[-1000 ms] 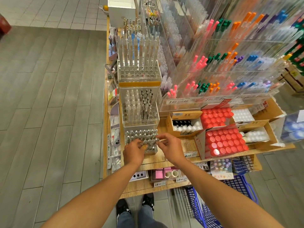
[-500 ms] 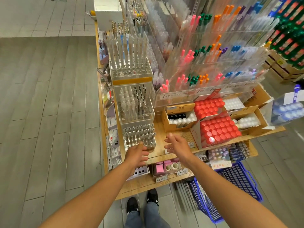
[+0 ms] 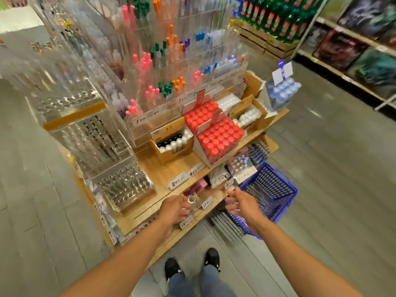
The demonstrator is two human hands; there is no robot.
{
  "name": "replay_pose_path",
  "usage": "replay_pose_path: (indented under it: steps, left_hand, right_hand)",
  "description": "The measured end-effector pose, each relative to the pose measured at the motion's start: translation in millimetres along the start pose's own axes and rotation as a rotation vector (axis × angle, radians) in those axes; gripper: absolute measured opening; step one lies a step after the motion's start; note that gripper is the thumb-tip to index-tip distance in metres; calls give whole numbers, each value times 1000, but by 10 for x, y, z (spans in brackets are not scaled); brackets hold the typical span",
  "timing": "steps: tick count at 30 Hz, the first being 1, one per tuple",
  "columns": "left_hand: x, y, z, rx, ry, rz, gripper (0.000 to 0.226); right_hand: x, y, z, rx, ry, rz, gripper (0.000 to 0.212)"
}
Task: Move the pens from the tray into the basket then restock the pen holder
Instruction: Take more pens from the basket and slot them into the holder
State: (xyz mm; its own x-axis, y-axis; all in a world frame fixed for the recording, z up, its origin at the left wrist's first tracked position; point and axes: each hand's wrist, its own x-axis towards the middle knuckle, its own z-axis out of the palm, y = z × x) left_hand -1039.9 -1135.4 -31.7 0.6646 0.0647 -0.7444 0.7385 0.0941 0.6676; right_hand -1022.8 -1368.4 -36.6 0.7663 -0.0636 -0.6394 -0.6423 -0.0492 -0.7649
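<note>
Both hands hang empty, fingers spread: left hand (image 3: 174,209) over the lower shelf edge, right hand (image 3: 242,205) above the blue basket (image 3: 276,189), probably reaching for pens to restock the clear pen holder (image 3: 126,186) on the counter (image 3: 162,168).

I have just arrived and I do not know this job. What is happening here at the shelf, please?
A person stands at a wooden display shelf of pens. Both hands are empty with relaxed fingers: the left hand hovers over the shelf's front edge, the right hand is over the blue plastic basket on the floor. The clear acrylic pen holder with silver-tipped pens stands untouched to the left. The picture is blurred.
</note>
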Motion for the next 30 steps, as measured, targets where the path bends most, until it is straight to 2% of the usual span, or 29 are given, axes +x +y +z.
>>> replay_pose_path:
  steps: [4,8,13,24,30]
  left_hand:
    - [-29,38,584,60,-80,-26,12]
    - [-84,11,1259,136,-153,-55,16]
    - [-146,-162,2107,209,-210,-67,17]
    - [128,-507,3474,223,-186,-137,17]
    - [799,-538,3926,208,-181,-181,15]
  right_hand:
    - [-117,214,-553,92,101,32,36]
    - [-209,429,-1125,114,186,50,30]
    - [-285,694,-1872,98,200,62,24]
    - [72,924,-3106,17,196,127,22]
    - [751,934,-3412,-68,208,147,17]
